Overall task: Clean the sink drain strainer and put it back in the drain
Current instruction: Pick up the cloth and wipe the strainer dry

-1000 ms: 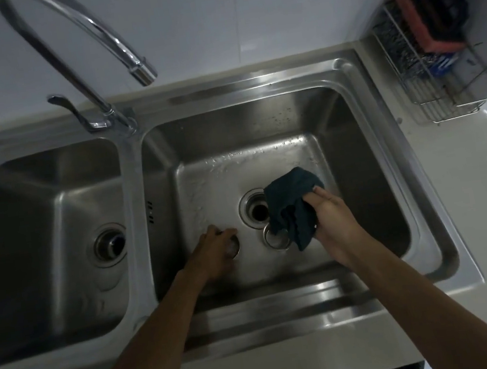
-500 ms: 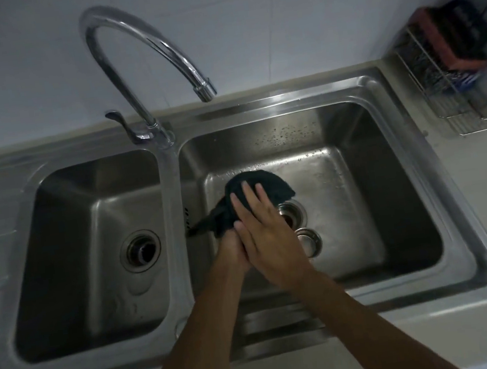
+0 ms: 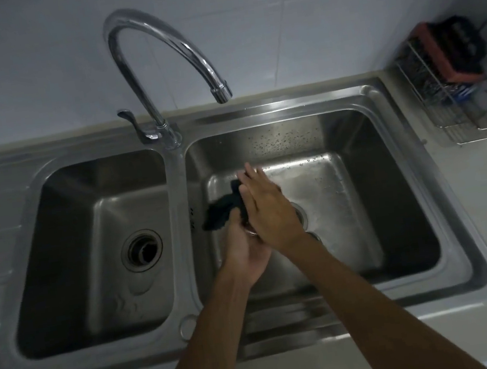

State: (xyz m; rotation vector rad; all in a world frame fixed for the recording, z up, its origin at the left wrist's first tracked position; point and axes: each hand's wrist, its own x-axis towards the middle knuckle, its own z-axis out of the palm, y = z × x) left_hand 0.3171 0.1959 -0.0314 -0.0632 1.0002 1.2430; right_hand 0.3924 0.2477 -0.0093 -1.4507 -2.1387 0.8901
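Over the right basin (image 3: pixel 392 195) my two hands meet. My left hand (image 3: pixel 247 255) is cupped underneath, closed on a small metal strainer piece; only a sliver of the strainer (image 3: pixel 251 232) shows between the hands. My right hand (image 3: pixel 267 209) lies on top with fingers stretched, pressing a dark cloth (image 3: pixel 220 215) against it. The cloth hangs out to the left of the hands. Just right of my right wrist the open drain (image 3: pixel 301 214) shows partly. A second round metal piece (image 3: pixel 316 235) lies on the basin floor beside my forearm.
A curved chrome faucet (image 3: pixel 161 40) arches over the divider, its spout above the right basin's back. The left basin has its own drain (image 3: pixel 142 249). A wire rack (image 3: pixel 457 100) with sponges stands on the counter at the right wall.
My left hand lifted the metal piece off the basin floor. My right hand brought the cloth from beside the drain over onto it, and both hands now sit together, left of the drain.
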